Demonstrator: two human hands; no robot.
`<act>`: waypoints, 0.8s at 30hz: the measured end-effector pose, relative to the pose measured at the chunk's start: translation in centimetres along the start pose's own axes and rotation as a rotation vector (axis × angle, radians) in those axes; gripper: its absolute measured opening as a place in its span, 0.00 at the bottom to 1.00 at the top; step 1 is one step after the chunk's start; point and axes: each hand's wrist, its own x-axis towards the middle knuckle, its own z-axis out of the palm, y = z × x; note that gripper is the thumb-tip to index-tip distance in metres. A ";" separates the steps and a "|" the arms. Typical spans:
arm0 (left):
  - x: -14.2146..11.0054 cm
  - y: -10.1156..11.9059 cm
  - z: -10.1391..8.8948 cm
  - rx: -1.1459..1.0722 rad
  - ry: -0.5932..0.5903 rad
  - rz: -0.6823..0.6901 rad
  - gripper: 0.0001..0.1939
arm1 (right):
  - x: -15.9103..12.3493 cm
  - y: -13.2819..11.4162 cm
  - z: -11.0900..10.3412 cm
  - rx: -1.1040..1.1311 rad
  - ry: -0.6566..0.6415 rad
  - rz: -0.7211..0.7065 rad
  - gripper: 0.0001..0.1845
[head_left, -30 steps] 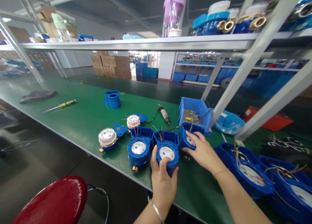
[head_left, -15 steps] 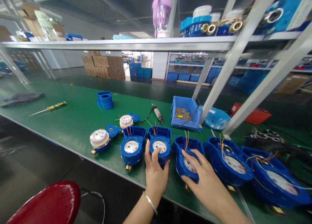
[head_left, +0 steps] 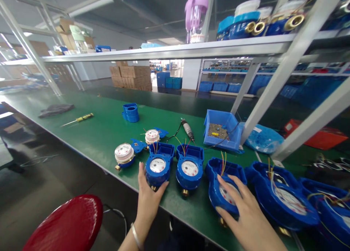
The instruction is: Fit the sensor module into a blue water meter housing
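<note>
Blue-cased water meters with white dials and loose coloured wires stand in a row along the bench's front edge. My left hand [head_left: 149, 198] is at the leftmost cased water meter [head_left: 158, 166], thumb and fingers spread on either side of its lower rim; whether they touch is unclear. Beside it, another water meter [head_left: 189, 168] stands untouched. My right hand [head_left: 243, 209] lies over the third water meter [head_left: 214, 192], thumb at its near rim and fingers across the dial, covering part of it. Two uncased meters [head_left: 124, 153] sit to the left with blue brackets.
Behind the row are an electric screwdriver [head_left: 187, 129] and a blue bin [head_left: 222, 145] of screws. Farther left lie a blue housing [head_left: 130, 113], a yellow-handled screwdriver [head_left: 84, 117] and a grey cloth [head_left: 57, 110]. A shelf post [head_left: 276, 94] rises at right; a red stool [head_left: 65, 223] stands below.
My left hand has left the second meter and moved left to the leftmost cased one. My right hand stays on the third meter. The view has turned slightly left.
</note>
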 end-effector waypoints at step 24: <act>5.0 0.0 0.4 -0.085 -0.241 -0.132 0.52 | 0.5 -1.2 -0.6 0.117 -0.190 0.167 0.34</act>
